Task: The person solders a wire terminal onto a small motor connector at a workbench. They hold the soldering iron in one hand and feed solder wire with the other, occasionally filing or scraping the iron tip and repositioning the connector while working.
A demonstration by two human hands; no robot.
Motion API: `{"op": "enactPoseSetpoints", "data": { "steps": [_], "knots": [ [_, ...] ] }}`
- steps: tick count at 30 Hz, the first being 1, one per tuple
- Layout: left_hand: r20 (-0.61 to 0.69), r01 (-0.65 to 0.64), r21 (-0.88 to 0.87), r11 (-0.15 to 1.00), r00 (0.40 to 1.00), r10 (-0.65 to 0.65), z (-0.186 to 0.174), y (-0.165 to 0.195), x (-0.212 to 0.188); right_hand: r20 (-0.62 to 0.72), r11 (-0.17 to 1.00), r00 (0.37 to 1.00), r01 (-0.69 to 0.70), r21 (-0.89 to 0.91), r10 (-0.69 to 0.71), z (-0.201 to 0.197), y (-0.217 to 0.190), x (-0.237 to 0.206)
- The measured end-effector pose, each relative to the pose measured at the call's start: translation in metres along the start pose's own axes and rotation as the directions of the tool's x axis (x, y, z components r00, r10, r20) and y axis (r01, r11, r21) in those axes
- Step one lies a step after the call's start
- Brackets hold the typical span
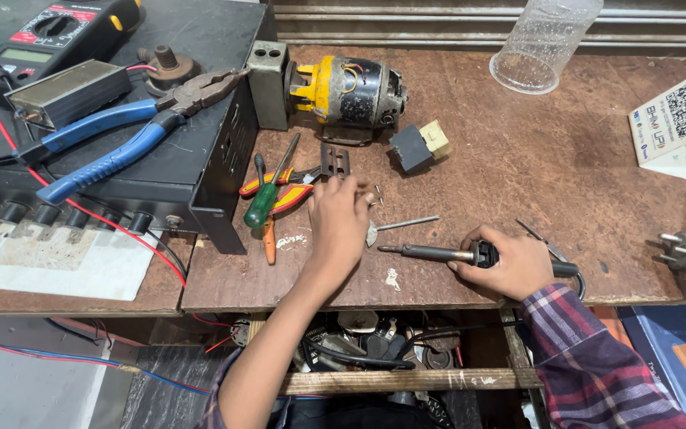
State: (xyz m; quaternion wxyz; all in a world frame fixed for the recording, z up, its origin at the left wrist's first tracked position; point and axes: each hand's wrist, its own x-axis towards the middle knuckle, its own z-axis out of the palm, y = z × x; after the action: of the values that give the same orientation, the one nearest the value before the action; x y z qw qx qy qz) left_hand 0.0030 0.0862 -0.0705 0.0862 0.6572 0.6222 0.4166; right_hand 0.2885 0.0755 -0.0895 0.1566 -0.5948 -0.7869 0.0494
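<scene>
Wooden workbench (518, 175): right hand (510, 262) grips soldering iron (426, 253), left hand (339, 226) rests flat, open.

My one camera sits on my head, looking steeply down and forward over the brown workbench (518, 167), close in. The bench's front edge crosses the lower frame, and the shutter wall (438, 20) lines the top edge.

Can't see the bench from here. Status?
Right hand grips black soldering iron, flat on wooden bench. Left hand rests on bench beside red-yellow cutters. Between them: a thin metal rod.
</scene>
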Motion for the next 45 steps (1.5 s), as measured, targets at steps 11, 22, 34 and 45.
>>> {"op": "enactPoseSetpoints", "data": {
  "steps": [11,22,34,45],
  "knots": [
    [0.266,-0.759,-0.066,0.647,0.612,0.745,-0.027,0.018,-0.044,0.004,1.0,1.0,-0.009,0.017,0.009,-0.005,-0.003,-0.004],
    [0.242,-0.683,-0.06,0.728,0.698,0.675,-0.03,0.02,-0.049,0.007,1.0,1.0,-0.008,0.03,0.008,-0.009,-0.002,-0.009],
    [0.054,-0.614,0.029,0.789,0.789,0.612,-0.027,0.015,-0.049,-0.07,1.0,0.998,-0.005,0.025,0.006,-0.005,-0.002,-0.016],
    [-0.055,-0.555,0.203,0.807,0.816,0.575,-0.025,0.011,-0.051,-0.112,0.989,0.988,0.09,-0.115,-0.103,0.008,-0.003,-0.009]
  ]
}}
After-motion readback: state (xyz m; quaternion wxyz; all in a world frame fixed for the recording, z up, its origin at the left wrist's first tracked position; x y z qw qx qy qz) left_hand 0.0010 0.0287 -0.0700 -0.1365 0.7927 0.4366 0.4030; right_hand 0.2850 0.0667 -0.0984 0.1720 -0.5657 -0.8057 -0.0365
